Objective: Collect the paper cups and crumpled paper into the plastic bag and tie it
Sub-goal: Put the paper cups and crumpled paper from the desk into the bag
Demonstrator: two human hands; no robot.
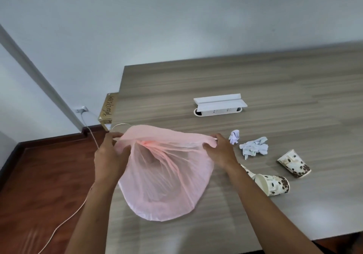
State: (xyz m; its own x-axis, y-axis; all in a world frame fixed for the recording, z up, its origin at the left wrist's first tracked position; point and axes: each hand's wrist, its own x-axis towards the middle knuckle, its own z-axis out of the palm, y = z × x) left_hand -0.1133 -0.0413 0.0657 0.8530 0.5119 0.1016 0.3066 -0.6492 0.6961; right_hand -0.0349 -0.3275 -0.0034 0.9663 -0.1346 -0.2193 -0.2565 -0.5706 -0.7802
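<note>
A thin pink plastic bag (pixel 163 179) is held above the wooden table (pixel 235 80), its mouth stretched between both hands. My left hand (pixel 110 155) grips the bag's left rim and my right hand (pixel 220 151) grips the right rim. To the right lie two pieces of crumpled paper, a small one (pixel 234 136) and a larger one (pixel 254 147). Three patterned paper cups lie on their sides: one far right (pixel 294 163), one nearer (pixel 273 184), and one (pixel 247 171) partly hidden behind my right forearm.
A white socket box with a raised lid (pixel 219 105) sits mid-table. A cardboard box (pixel 108 111) stands at the table's left edge. A white cable (pixel 64 222) runs across the reddish wood floor to a wall outlet (pixel 81 109).
</note>
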